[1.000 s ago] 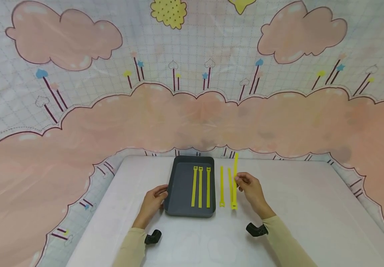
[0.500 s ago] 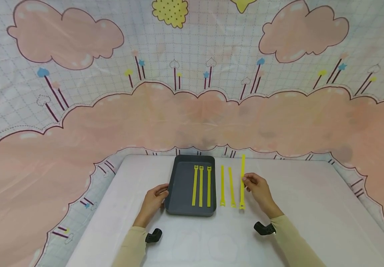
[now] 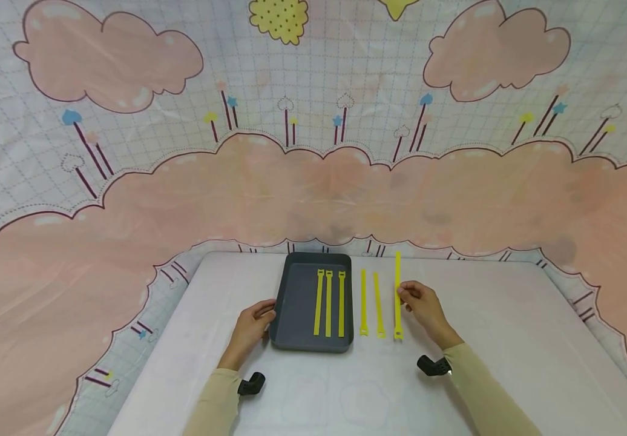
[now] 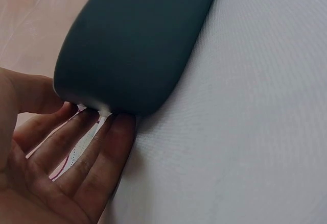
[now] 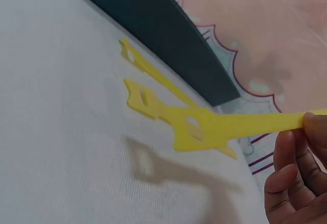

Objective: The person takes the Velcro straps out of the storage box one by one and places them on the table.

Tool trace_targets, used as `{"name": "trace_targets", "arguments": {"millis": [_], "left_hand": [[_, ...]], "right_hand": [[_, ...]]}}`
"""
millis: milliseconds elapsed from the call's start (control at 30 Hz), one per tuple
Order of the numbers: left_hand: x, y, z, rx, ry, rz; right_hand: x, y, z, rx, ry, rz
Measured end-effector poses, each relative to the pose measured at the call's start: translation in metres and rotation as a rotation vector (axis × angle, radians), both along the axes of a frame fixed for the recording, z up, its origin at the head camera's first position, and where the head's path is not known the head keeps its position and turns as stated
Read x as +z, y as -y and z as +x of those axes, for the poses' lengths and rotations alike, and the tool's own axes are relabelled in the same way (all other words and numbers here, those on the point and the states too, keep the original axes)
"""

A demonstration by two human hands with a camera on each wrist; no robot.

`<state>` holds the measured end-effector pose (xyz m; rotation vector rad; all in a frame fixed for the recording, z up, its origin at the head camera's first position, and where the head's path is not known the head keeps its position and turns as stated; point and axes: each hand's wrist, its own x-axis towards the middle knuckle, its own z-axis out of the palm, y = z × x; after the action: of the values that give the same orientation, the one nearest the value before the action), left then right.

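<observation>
Head view: the left hand (image 3: 252, 322) lays its fingers against the left side of a grey tray (image 3: 294, 309), where three yellow strips (image 3: 328, 306) lie beyond those fingertips. The right hand (image 3: 426, 310) pinches a held strip (image 3: 397, 318) in its fingers; two loose strips (image 3: 364, 303) lie on the bench (image 3: 341, 387) to the fingers' left, between them and the tray.

Left wrist view: the fingers are nearly straight, their tips touching the tray's outer wall. A harder push there would likely slide the tray toward the loose strips.

Right wrist view: thumb and forefinger close narrowly on the held strip; its slotted end reaches out past the fingers, apart from the bench above a shadow. That long unsupported end could twist, or catch a loose strip if dipped leftward.
</observation>
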<state>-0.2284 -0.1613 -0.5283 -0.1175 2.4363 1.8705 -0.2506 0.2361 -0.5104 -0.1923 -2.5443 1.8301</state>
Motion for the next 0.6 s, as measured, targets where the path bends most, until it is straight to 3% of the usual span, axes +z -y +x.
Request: {"name": "trace_targets", "arguments": {"millis": [600], "left_hand": [[0.0, 0.001, 0.001, -0.009, -0.018, 0.011]], "right_hand": [[-0.009, -0.005, -0.011, 0.053, 0.073, 0.069]]}}
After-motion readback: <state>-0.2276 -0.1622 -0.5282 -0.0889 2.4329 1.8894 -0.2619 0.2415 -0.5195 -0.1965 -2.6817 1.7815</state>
